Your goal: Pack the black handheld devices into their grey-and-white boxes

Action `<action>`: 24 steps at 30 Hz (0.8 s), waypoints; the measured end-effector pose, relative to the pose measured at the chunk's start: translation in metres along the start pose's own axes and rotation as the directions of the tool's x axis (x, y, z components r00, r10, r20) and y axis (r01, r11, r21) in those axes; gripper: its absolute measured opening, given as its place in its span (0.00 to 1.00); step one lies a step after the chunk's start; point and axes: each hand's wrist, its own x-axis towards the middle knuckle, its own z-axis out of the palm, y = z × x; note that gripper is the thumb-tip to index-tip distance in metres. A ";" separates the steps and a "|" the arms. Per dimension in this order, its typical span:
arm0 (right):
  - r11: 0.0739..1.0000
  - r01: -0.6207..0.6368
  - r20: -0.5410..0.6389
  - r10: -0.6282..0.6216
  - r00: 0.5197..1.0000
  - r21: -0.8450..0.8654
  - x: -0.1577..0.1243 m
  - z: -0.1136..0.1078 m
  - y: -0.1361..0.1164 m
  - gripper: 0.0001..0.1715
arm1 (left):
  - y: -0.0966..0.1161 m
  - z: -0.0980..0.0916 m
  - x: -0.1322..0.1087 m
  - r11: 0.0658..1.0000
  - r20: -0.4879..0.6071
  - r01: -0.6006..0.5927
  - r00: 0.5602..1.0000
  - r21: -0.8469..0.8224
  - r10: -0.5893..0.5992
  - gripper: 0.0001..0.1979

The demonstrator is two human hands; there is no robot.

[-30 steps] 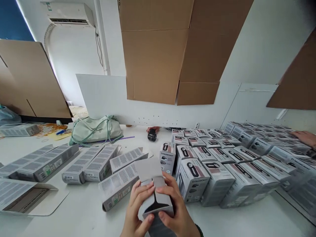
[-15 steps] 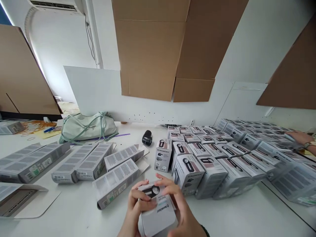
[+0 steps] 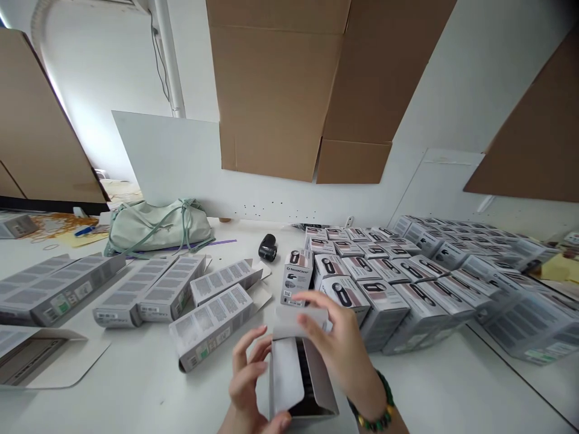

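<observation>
In front of me a small grey-and-white carton stands with its end open. A pale side flap leans partly over the opening, and something dark and ribbed shows inside. My right hand pinches the raised top flap between thumb and fingers. On the carton's near left side, my left hand steadies it with curved fingers and the thumb at the lower corner. A printed Silvercrest box stands upright just behind the right fingers.
Rows of closed boxes fill the right side. Several long grey cartons lie to the left, with an opened one at the left edge. A black device and a pale green bag are farther back.
The carton's top, closed earlier under both hands, is now open with its flap raised by my right hand. The other person's hand at the far right has left view.
</observation>
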 end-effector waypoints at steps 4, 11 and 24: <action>0.996 -0.082 -0.063 0.084 0.994 0.032 0.030 -0.002 0.012 0.26 | 0.014 -0.016 0.011 0.972 0.380 0.049 0.915 0.230 -0.136 0.19; 0.997 0.005 0.147 -0.018 0.989 0.082 -0.022 -0.003 0.012 0.56 | 0.017 -0.028 0.026 0.945 0.363 0.019 0.920 0.327 -0.144 0.33; 0.974 -0.060 0.379 -0.029 0.925 0.219 0.035 -0.010 -0.010 0.29 | 0.006 -0.042 0.006 0.924 -0.146 0.375 0.921 0.077 -0.361 0.33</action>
